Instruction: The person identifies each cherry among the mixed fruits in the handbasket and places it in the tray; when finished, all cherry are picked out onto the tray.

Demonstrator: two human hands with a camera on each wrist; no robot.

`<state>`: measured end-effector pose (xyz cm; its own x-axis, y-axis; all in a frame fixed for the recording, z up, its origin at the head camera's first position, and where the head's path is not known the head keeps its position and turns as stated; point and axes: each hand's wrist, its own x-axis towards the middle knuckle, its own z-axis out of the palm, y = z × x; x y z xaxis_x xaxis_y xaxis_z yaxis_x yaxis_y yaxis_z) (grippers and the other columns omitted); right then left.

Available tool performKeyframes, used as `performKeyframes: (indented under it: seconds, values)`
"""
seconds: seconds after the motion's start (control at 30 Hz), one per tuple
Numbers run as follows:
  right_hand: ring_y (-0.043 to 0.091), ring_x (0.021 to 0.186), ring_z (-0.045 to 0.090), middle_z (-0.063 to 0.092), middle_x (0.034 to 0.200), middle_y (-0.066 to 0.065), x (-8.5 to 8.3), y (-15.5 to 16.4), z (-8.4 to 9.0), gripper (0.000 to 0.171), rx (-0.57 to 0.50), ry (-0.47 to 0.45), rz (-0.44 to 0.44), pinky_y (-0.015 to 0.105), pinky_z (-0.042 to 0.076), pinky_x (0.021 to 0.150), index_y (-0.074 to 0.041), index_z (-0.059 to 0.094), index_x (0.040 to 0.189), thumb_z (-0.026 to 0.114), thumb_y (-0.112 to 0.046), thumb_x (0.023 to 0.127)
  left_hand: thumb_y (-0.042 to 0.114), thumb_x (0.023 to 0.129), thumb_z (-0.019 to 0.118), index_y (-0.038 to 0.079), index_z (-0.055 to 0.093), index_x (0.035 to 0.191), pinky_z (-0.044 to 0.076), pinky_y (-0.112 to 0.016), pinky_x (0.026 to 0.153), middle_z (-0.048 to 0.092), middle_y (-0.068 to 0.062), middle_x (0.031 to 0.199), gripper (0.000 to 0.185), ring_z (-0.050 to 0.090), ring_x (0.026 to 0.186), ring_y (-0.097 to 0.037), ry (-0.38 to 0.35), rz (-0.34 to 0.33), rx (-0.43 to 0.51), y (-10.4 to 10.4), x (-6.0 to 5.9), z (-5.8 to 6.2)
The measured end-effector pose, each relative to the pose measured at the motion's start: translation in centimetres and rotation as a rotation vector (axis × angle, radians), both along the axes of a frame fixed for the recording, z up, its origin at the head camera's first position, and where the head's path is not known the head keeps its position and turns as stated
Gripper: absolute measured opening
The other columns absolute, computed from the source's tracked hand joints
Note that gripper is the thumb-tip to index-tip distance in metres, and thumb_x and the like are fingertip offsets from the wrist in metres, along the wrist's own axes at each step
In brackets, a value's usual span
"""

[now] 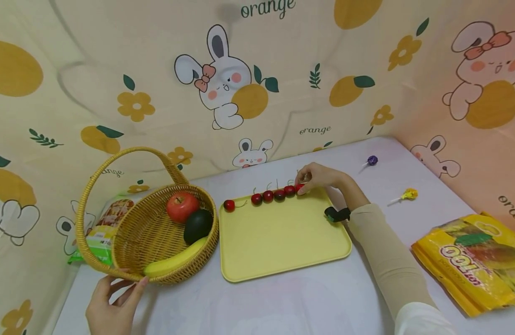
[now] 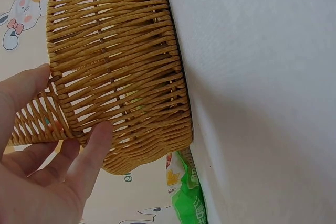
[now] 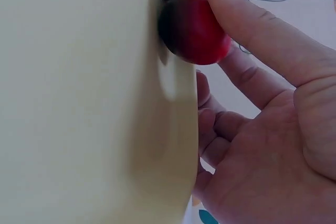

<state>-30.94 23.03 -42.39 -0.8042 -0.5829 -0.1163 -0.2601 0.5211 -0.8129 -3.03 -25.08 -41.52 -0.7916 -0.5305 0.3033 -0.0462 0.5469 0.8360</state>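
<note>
My left hand [image 1: 115, 304] grips the near rim of a wicker basket [image 1: 157, 228] at the foot of its handle; the left wrist view has thumb and fingers around the weave [image 2: 121, 66]. Inside lie a red apple [image 1: 182, 207], a dark green avocado [image 1: 198, 226] and a banana [image 1: 177, 261]. At the far edge of a yellow tray [image 1: 282, 242], my right hand [image 1: 320, 177] pinches a red cherry [image 3: 194, 30] between thumb and finger. That cherry touches the end of a row of several cherries [image 1: 279, 195]. A lone cherry [image 1: 229, 205] lies at the tray's far left corner.
Right of the tray lie a purple lollipop [image 1: 372, 160], a yellow lollipop [image 1: 409, 194] and a big yellow candy bag [image 1: 475, 260]. Behind the basket's left side is a green snack bag [image 1: 99, 244]. A patterned cloth wall [image 1: 282, 116] bounds the white table.
</note>
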Motion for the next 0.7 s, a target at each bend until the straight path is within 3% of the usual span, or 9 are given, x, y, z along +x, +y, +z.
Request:
performKeyframes:
  seconds: [0.17,0.7]
  values:
    - [0.024,0.083,0.047,0.059,0.085,0.007,-0.17,-0.02,-0.4,0.026,0.003,0.003,-0.014,0.033,0.041,0.076,-0.003,0.071,0.098,0.086,-0.014,0.08,-0.009,0.076,0.083,-0.007,0.061,0.111,0.057,-0.007,0.07,0.056,0.004,0.103,0.041,0.06,0.087,0.005,0.007,-0.003,0.0,0.02,-0.04,-0.05]
    - [0.02,0.078,0.051,0.054,0.085,0.007,-0.23,0.7,-0.32,0.027,-0.001,-0.033,-0.035,0.03,0.044,0.074,-0.001,0.068,0.098,0.083,-0.018,0.083,-0.009,0.077,0.082,-0.007,0.062,0.112,0.058,-0.008,0.07,0.056,0.003,0.101,0.041,0.061,0.086,0.004,0.022,-0.016,0.017,0.0,0.07,-0.05]
